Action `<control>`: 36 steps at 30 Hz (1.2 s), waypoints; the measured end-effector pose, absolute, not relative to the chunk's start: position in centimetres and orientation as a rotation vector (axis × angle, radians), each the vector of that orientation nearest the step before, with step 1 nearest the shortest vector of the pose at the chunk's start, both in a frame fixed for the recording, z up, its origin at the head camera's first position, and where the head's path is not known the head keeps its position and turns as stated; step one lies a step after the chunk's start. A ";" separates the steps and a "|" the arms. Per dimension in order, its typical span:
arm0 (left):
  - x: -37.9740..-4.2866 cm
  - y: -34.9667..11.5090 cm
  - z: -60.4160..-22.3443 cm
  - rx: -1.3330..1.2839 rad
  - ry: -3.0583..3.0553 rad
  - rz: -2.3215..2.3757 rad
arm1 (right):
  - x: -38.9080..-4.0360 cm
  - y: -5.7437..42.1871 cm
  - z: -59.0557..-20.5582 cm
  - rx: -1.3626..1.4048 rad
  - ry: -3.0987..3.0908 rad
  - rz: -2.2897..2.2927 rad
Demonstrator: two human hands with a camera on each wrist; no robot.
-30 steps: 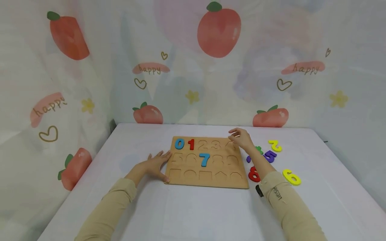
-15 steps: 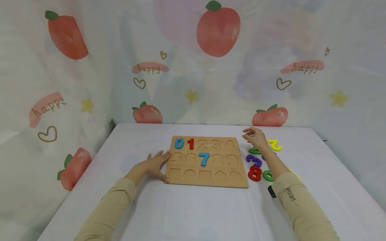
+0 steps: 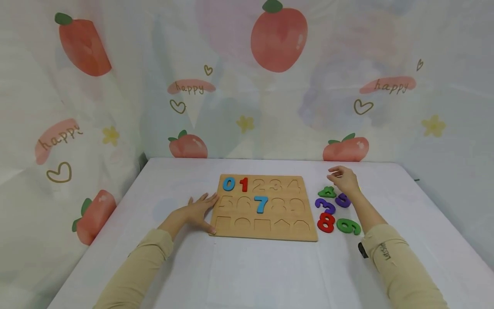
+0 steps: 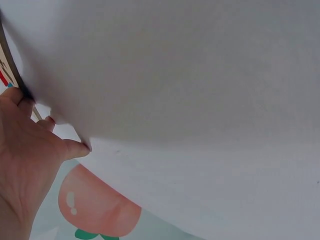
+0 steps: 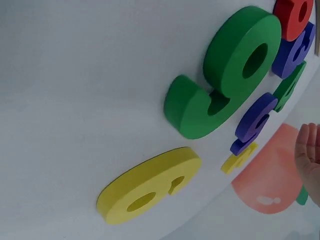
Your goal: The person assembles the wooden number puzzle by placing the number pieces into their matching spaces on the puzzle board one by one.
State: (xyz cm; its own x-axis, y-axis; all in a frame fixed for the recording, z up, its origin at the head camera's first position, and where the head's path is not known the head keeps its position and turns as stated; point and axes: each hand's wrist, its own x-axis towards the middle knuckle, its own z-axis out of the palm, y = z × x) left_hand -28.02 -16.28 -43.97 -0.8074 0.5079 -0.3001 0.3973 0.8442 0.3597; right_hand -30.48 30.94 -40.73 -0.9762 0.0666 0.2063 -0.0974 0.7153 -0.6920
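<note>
A wooden number board (image 3: 266,235) lies on the table, with a blue 0 (image 3: 224,184), a red 1 (image 3: 244,185) and a blue 7 (image 3: 261,204) set in it. My left hand (image 3: 196,213) rests spread against the board's left edge; its thumb touches the near corner. Up over the loose digits is my right hand (image 3: 344,180), loosely bent, nothing visible in it. Below it lie a green 4 (image 3: 327,193), a purple 5 (image 3: 341,201), a purple 3 (image 3: 329,209), a red 8 (image 3: 326,223) and a green 9-shaped digit (image 5: 227,65).
A yellow 6- or 9-shaped digit (image 5: 150,177) and a yellow 2 (image 5: 237,161) show in the right wrist view; in the head view the right arm and hand mostly cover them. A white cloth covers the table (image 3: 262,274). A printed curtain (image 3: 231,51) hangs behind.
My right hand has moved rightward from above the board's far right corner to over the loose digits. My left hand and the board have stayed put.
</note>
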 end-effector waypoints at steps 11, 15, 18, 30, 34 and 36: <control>-28.0 -16.4 -44.3 0.679 2.634 0.404 | -30.1 34.3 -41.2 -0.100 -2.773 1.070; -28.0 -16.6 -44.5 0.683 2.634 0.405 | -30.3 35.4 -41.2 -0.146 -2.783 1.025; -28.1 -16.7 -44.6 0.682 2.631 0.405 | -30.5 35.9 -41.1 -0.145 -2.789 0.987; -28.3 -17.0 -44.7 0.692 2.631 0.401 | -31.0 37.2 -41.8 -0.128 -3.009 0.886; -28.3 -16.8 -44.4 0.687 2.631 0.392 | -31.1 37.8 -41.8 -0.110 -3.118 0.843; -28.3 -16.7 -44.4 0.689 2.635 0.388 | -31.1 38.0 -41.8 -0.099 -3.150 0.813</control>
State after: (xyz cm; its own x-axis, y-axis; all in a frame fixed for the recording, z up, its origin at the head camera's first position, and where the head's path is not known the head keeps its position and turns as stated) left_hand -28.33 -16.72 -44.39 -0.8039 0.5154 -0.2970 0.4079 0.8410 0.3554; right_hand -31.10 37.99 -41.76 -0.9917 0.0303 -0.1247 0.0868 0.8738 -0.4784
